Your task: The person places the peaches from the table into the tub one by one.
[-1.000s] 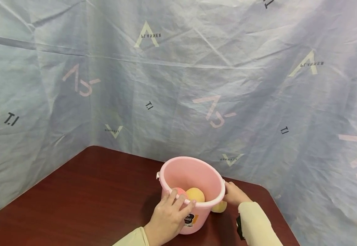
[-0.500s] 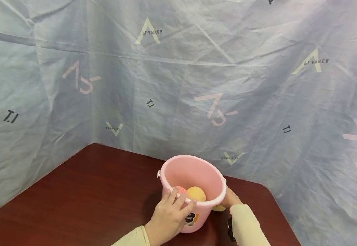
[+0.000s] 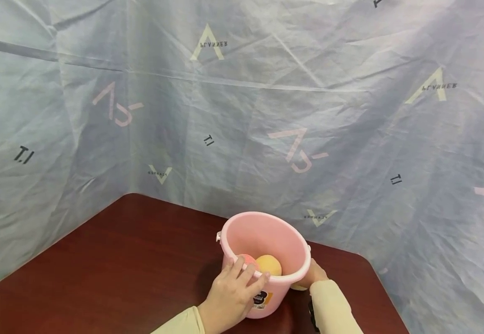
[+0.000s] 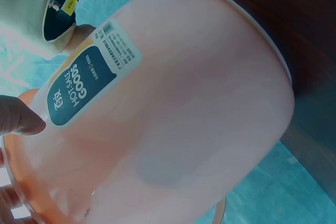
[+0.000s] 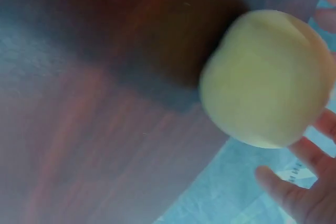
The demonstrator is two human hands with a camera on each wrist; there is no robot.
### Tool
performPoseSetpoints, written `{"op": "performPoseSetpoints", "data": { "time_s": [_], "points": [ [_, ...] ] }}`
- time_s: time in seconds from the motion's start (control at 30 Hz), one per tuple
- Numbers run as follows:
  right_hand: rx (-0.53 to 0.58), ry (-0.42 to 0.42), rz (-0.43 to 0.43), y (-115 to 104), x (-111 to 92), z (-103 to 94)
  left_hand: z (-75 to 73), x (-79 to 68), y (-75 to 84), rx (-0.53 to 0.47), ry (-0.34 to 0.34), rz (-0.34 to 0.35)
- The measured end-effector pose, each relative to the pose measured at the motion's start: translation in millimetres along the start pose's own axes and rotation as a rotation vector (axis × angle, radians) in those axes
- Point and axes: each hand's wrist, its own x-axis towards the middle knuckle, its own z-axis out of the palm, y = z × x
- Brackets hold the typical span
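Observation:
A pink bucket [image 3: 267, 222] stands tilted toward me, with a red round thing [image 3: 248, 261] and an orange-yellow round thing [image 3: 269, 265] inside. My left hand [image 3: 231, 292] grips its near rim, fingers over the edge and thumb [image 4: 23, 116] on the outer wall by the label [image 4: 92, 74]. Behind the bucket's right side, partly hidden, my right hand [image 3: 314, 274] holds a pale yellow, fruit-like round thing [image 5: 265, 80]. In the right wrist view its fingers [image 5: 310, 156] spread along the far side, another part of the hand at the upper right.
A dark red-brown table [image 3: 121, 264] carries the bucket. Its back edge meets a grey-blue printed cloth [image 3: 242, 116] hanging behind and to both sides. A bucket handle [image 4: 219, 211] shows below the bucket in the left wrist view.
My right hand has come left, closer behind the bucket, and the pale yellow thing is now more hidden by it. My left hand keeps its grip on the rim.

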Motion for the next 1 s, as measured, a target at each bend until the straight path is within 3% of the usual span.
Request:
{"op": "performPoseSetpoints", "data": {
  "time_s": [0.23,0.4,0.47,0.57,0.63,0.77,1.0],
  "points": [
    [-0.021,-0.070,0.222,2.4,-1.8,-2.7,0.7,-0.2,1.1,-0.003,-0.019,0.006],
    [-0.257,-0.053,0.470,7.3,-6.5,-1.0,1.1,-2.7,0.7,0.005,-0.009,-0.001],
    [-0.376,-0.071,0.533,11.1,-8.9,0.1,0.8,-3.0,0.3,0.008,-0.006,-0.005],
    [-0.447,-0.135,0.523,20.6,-14.0,2.6,0.1,-2.9,-0.2,0.012,-0.009,-0.003],
    [-0.453,-0.172,0.455,28.3,-18.3,4.5,-0.8,-2.6,-0.4,0.015,-0.012,-0.004],
    [-0.375,-0.223,0.347,37.3,-22.1,3.7,-1.9,-1.3,-1.4,0.015,-0.014,-0.012],
    [-0.295,-0.267,0.338,40.8,-30.0,0.2,-2.0,1.0,-0.6,0.009,-0.019,-0.007]
  ]
}}
